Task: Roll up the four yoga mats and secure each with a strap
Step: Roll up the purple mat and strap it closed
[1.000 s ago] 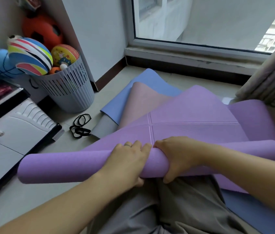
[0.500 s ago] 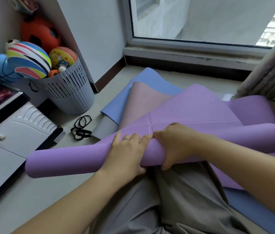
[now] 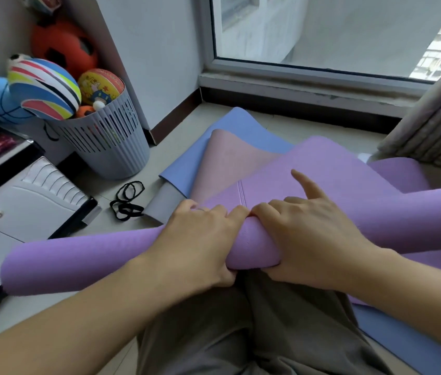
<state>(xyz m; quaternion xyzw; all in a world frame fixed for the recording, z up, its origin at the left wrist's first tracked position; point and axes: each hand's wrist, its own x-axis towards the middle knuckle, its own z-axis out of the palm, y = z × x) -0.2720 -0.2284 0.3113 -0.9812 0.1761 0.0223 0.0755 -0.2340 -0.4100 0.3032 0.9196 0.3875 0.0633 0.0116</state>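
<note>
Far left: drawer unit (image 3: 11, 201) on the floor, then a slatted bin (image 3: 108, 142) full of balls against the wall. Just right of the bin, black straps (image 3: 128, 200) lie loose on the floor, near the mats but not touching the roll.

Centre: purple mat (image 3: 84, 255), part rolled into a long tube lying across the person's lap, w/ its unrolled part spread toward the window. Left hand (image 3: 200, 239) curled over the roll, fingers on top, thumb tucked under, closed on it. Right hand (image 3: 303, 234) just beside, touching the left; thumb under, most fingers wrapped over, index finger lifted and pointing fwd, so a partial grip.

Under the purple sheet: pink mat (image 3: 227, 158), blue mat (image 3: 227, 125) and what looks like a grey one (image 3: 165, 204), all flat, fanned out.

Step, I'd say: rolling mat no. 1, roughly half done. Next: keep turning the tube fwd w/ even pressure both sides so ends stay square, then reach left for a strap.
</note>
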